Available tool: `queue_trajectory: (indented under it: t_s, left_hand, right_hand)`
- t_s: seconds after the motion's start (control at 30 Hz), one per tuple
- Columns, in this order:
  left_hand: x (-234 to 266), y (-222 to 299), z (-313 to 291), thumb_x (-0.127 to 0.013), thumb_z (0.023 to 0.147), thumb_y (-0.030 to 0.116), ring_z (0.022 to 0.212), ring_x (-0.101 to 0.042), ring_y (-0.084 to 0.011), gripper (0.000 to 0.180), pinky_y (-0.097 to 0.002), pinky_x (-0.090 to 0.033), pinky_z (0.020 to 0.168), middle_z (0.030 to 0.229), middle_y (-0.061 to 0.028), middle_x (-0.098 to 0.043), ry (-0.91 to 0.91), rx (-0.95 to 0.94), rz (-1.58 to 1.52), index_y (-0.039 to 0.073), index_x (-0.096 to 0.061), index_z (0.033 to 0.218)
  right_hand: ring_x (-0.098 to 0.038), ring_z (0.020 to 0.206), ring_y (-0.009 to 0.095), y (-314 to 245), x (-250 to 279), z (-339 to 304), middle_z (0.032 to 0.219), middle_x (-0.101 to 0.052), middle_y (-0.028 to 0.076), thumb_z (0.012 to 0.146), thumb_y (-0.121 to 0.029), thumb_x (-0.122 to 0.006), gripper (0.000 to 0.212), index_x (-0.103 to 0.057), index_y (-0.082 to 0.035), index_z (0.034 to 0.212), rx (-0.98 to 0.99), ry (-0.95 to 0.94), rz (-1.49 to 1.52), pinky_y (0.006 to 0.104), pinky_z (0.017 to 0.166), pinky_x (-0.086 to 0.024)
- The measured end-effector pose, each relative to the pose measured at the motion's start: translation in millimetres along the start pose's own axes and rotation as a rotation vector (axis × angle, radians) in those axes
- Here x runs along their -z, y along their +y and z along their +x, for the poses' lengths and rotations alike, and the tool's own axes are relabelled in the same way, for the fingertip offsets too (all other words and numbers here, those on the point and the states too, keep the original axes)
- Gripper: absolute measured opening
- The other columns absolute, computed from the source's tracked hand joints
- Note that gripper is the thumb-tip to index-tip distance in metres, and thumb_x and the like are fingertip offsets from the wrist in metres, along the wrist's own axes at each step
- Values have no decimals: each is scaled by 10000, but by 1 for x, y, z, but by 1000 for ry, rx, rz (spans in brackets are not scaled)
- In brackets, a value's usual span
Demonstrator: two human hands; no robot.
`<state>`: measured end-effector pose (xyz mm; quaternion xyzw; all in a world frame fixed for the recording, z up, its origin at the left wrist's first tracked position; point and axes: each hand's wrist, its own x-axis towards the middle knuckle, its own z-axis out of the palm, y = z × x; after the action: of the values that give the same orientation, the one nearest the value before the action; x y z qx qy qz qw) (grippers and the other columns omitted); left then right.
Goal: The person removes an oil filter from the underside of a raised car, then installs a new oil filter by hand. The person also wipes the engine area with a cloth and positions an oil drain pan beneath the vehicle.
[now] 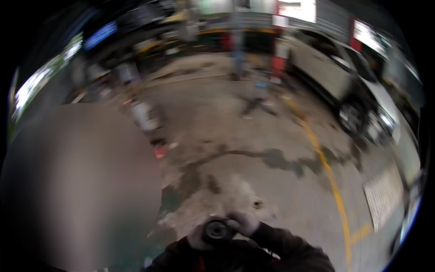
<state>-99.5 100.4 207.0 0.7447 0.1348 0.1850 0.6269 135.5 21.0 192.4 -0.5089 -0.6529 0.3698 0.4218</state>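
Note:
Close to my body, at the bottom middle of the view, I hold a black oil filter (217,230), a short round can with its ringed end facing up. My left hand (198,237) wraps its left side. My right hand (244,223) is closed against its upper right edge, the fingers bent over the rim. Dark sleeves cover both forearms. Motion blur hides the finer details of the fingers and the filter.
A light-coloured car (333,68) stands at the right. A yellow line (324,158) crosses the stained concrete floor (253,181). Farther off are a stand with splayed legs (259,97) and a white drum-like container (144,115). A large blurred patch covers the left.

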Motion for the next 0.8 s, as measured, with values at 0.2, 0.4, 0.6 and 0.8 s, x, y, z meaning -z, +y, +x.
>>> queue_trajectory:
  t_s: [0.2,0.4,0.6,0.8]
  left_hand:
    - [47,-65,-95,-865,644,291,1390,-457,-356,887,-439,-378,1157,1455,-204,-490,198,22,-7,-27,-526,1400]
    - [181,-97,-114,-899,668,204,1375,-484,-356,842,-435,-420,1133,1446,-203,-500,464,89,220,-5,-529,1395]
    - [304,-122,-128,-913,638,191,1355,-511,-326,833,-419,-426,1118,1412,-190,-550,774,211,297,16,-565,1374]
    - [439,-118,-123,-928,505,179,1192,-635,-252,1012,-397,-480,1049,1272,-141,-642,1137,25,-122,-40,-489,1390]
  right_hand:
    - [-699,785,172,32,-105,59,835,-727,113,1003,-234,-619,249,-712,-9,1055,-283,-246,147,320,720,-554]
    - [-686,800,315,85,-186,235,872,-702,154,1003,-283,-626,224,-689,-78,1066,-45,-461,0,408,711,-533]
    - [-667,961,412,114,-270,431,1047,-694,203,1041,-398,-488,363,-621,-102,1205,300,-861,10,460,805,-524]
    - [-670,904,410,51,-315,627,970,-687,215,1044,-365,-527,332,-612,-77,1184,397,-1083,191,442,770,-519]
